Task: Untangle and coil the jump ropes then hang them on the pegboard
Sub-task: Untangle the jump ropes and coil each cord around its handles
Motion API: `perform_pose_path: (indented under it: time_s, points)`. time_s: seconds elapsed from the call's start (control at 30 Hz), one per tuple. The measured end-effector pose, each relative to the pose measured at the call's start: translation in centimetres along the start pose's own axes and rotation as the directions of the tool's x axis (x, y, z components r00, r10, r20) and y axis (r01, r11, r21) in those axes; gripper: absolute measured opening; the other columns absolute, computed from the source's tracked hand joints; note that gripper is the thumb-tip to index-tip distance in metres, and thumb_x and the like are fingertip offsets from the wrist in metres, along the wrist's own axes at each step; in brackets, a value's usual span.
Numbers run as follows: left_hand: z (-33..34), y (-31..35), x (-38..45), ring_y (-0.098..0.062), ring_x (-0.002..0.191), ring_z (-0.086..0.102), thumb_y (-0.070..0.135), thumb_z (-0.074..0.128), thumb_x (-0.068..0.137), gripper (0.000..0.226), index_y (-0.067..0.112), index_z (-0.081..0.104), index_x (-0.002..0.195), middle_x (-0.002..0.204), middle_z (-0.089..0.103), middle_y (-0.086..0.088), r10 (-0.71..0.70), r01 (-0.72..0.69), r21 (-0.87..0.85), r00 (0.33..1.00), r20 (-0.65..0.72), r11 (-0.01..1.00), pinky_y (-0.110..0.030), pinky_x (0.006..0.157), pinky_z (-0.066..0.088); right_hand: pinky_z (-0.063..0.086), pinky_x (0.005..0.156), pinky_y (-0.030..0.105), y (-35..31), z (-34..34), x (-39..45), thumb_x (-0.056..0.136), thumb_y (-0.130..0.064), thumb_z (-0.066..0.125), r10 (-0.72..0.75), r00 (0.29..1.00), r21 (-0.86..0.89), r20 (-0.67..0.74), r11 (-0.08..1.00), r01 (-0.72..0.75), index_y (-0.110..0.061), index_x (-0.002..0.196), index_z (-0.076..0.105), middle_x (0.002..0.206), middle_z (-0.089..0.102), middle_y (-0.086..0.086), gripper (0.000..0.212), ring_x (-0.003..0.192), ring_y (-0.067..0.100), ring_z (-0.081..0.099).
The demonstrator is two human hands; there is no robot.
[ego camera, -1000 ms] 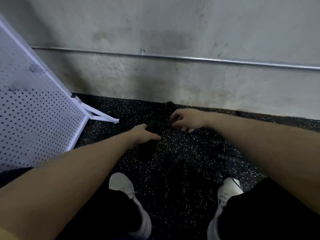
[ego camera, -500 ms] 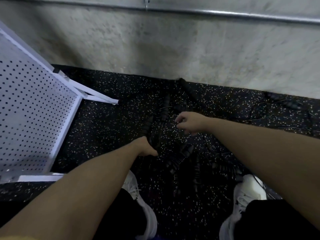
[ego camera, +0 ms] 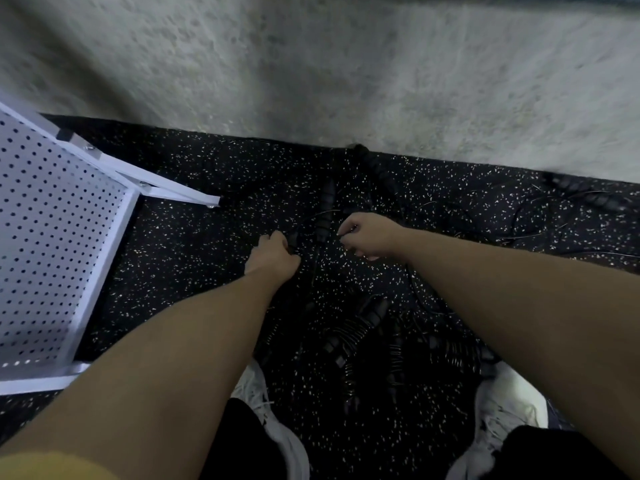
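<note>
Several black jump ropes lie tangled on the dark speckled floor, with a heap of ribbed handles [ego camera: 363,327] between my feet. My left hand [ego camera: 273,256] grips a black handle at its fingertips. A little to its right, my right hand [ego camera: 367,237] pinches a thin black cord. Between the two hands lies another ribbed handle [ego camera: 323,220], pointing toward the wall. Thin cords [ego camera: 540,233] spread across the floor at the right. The white pegboard [ego camera: 52,237] stands at the left on its frame.
A rough grey concrete wall [ego camera: 346,64] rises just beyond the ropes. The pegboard's white foot bar [ego camera: 173,190] juts out onto the floor. My two white shoes [ego camera: 505,410] stand at the bottom edge.
My view has tilted further down and closer to the floor. My left hand has moved up toward the right hand, and both now hold rope parts close together.
</note>
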State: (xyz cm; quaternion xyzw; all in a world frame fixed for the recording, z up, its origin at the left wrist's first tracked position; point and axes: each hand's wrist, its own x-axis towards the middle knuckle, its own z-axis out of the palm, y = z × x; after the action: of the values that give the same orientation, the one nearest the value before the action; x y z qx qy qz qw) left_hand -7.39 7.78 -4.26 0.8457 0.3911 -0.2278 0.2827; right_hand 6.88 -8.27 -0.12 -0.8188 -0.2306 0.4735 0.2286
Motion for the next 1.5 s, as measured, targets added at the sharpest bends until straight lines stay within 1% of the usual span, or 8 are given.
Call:
perform_pose_path:
  time_s: [0.27,0.5,0.7,0.97,1.13,1.27,1.4,1.5]
  points:
    - [1.2,0.4,2.1,-0.028,0.103,0.055,0.017,0.063,0.094,0.072,0.021,0.020,0.151,0.132,0.051,-0.014,-0.040,0.040,-0.008,0.998,0.046,0.999,-0.040,0.082,0.046,0.060,0.077,0.036,0.3,-1.2,0.8,0.101,-0.020,0.051,0.023,1.000,0.042,0.019,0.999,-0.024,-0.019,0.125,0.058,0.112,0.068,0.005,0.025,0.094,0.021,0.069]
    - [1.6,1.3,2.7,-0.030,0.107,0.059,0.019,0.063,0.094,0.099,0.033,-0.010,0.160,0.132,0.052,-0.014,0.036,-0.038,0.037,0.998,0.047,0.999,-0.047,0.096,0.051,0.059,0.079,0.035,0.6,-1.7,0.3,0.102,-0.020,0.049,0.039,0.999,0.078,0.002,0.996,-0.039,-0.020,0.123,0.059,0.110,0.069,0.003,0.023,0.091,0.017,0.066]
    - [0.5,3.3,3.9,-0.032,0.115,0.055,0.046,0.044,0.105,0.043,0.025,0.042,0.142,0.134,0.052,-0.013,0.024,-0.017,0.138,0.998,-0.050,0.990,-0.046,0.095,0.049,0.059,0.083,0.038,1.3,-1.9,-0.2,0.102,-0.020,0.047,0.070,0.998,0.070,0.003,0.995,-0.070,-0.020,0.119,0.060,0.102,0.067,0.000,0.021,0.086,0.016,0.064]
    - [-3.5,5.5,2.5,-0.024,0.079,0.062,0.042,0.051,0.104,0.022,0.021,0.055,0.111,0.091,0.064,-0.007,0.291,-0.313,-0.122,0.941,-0.172,0.942,-0.034,0.063,0.043,0.061,0.070,0.037,-0.8,-3.3,-1.9,0.099,-0.017,0.056,-0.009,0.991,0.067,-0.131,0.998,0.018,-0.020,0.140,0.045,0.117,0.064,0.009,0.043,0.088,0.025,0.071]
    - [-8.0,8.5,-2.2,-0.016,0.082,0.060,0.035,0.061,0.101,0.017,0.019,0.062,0.106,0.092,0.065,0.001,0.499,-0.528,-0.120,0.841,-0.207,0.841,-0.032,0.072,0.046,0.051,0.069,0.031,-3.1,-5.7,-5.5,0.094,-0.031,0.066,-0.116,0.960,-0.061,-0.255,0.993,0.104,-0.025,0.153,0.031,0.113,0.065,0.004,0.069,0.083,0.020,0.064]
    - [-11.6,10.7,-6.7,-0.010,0.081,0.059,0.030,0.065,0.100,0.005,0.027,0.061,0.098,0.090,0.063,0.009,0.655,-0.670,-0.036,0.735,-0.176,0.742,-0.031,0.072,0.042,0.042,0.061,0.024,-5.6,-8.2,-9.9,0.099,-0.037,0.061,-0.209,0.941,-0.220,-0.267,0.964,0.152,-0.022,0.124,0.067,0.102,0.068,-0.002,0.029,0.077,0.012,0.059]
    - [-14.9,13.0,-11.1,-0.021,0.095,0.064,0.032,0.063,0.098,0.005,0.033,0.059,0.101,0.101,0.067,0.003,0.691,-0.707,-0.004,0.693,-0.206,0.707,-0.036,0.084,0.051,0.045,0.059,0.023,-8.1,-9.3,-14.3,0.099,-0.037,0.061,-0.236,0.931,-0.141,-0.279,0.969,0.203,-0.021,0.098,0.068,0.079,0.064,-0.001,0.017,0.069,0.014,0.058]
    - [-16.6,14.4,-14.8,-0.024,0.094,0.067,0.025,0.058,0.094,0.034,0.029,0.053,0.127,0.115,0.065,-0.003,0.692,-0.734,-0.136,0.675,-0.255,0.666,-0.038,0.089,0.054,0.050,0.053,0.020,-10.3,-9.7,-18.0,0.104,-0.032,0.052,-0.277,0.913,-0.062,-0.301,0.961,0.271,-0.019,0.087,0.061,0.074,0.063,0.000,0.024,0.063,0.013,0.058]
